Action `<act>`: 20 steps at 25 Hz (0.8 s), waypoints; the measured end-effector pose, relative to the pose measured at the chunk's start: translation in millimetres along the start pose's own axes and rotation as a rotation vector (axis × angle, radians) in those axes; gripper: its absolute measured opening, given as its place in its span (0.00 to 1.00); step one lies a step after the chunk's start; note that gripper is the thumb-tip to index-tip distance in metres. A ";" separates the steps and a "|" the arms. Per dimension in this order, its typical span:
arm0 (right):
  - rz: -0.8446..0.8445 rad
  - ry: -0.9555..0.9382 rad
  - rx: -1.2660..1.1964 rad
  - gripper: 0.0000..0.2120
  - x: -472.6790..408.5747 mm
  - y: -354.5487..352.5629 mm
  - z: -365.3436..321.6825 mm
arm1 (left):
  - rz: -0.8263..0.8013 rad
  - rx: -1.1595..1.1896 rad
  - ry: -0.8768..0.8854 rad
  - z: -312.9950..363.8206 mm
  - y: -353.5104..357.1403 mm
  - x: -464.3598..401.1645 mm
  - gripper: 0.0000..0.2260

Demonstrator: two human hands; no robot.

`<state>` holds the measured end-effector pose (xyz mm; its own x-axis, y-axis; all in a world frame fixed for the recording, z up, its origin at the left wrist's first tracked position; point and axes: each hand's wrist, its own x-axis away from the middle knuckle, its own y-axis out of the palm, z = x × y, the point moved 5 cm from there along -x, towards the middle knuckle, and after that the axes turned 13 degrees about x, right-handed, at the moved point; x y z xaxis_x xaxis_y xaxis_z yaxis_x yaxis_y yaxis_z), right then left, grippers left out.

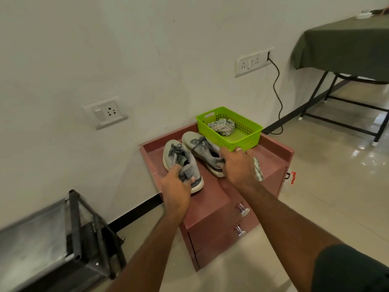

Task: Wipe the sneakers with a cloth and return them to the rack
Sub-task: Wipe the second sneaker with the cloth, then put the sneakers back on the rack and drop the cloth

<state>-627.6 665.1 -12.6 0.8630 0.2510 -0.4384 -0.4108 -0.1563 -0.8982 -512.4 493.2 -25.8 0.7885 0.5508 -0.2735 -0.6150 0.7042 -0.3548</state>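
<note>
Left hand [175, 186] pinches the near sneaker's [181, 161] heel collar, right hand [239, 165] grips the second sneaker [200, 146] on the surface [271, 148]; cloth [222, 127] beyond in basket [250, 142]; collar-only grip risks sneaker swinging, slipping off.

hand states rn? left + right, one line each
Left hand: grips the heel of the left sneaker on the cabinet top.
Right hand: fingers curled round the heel of the right sneaker.
</note>
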 end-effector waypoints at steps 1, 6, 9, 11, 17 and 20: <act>0.018 0.000 0.002 0.12 0.0 -1.7 -6.9 | 0.013 0.026 0.006 3.3 -6.4 0.4 0.12; 0.156 0.067 -0.270 0.15 3.6 -36.7 -34.5 | 0.123 0.151 0.060 28.5 -50.9 1.7 0.12; 0.196 0.052 -0.362 0.16 15.1 -57.4 -64.5 | 0.156 0.131 0.094 33.6 -92.6 6.5 0.15; 0.208 -0.018 -0.355 0.17 29.0 -69.8 -97.3 | 0.169 0.098 0.071 23.4 -133.0 12.3 0.15; 0.049 -0.276 -0.500 0.16 76.7 -86.5 -239.0 | 0.211 -0.050 -0.071 -29.8 -282.5 61.5 0.14; 0.056 -0.439 -0.482 0.17 109.8 -91.9 -323.2 | 0.305 -0.068 -0.142 -52.5 -358.0 93.1 0.12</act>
<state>-400.1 398.3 32.0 0.6016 0.5812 -0.5480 -0.1858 -0.5655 -0.8036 -218.6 268.9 28.8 0.5569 0.7918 -0.2510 -0.8172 0.4682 -0.3361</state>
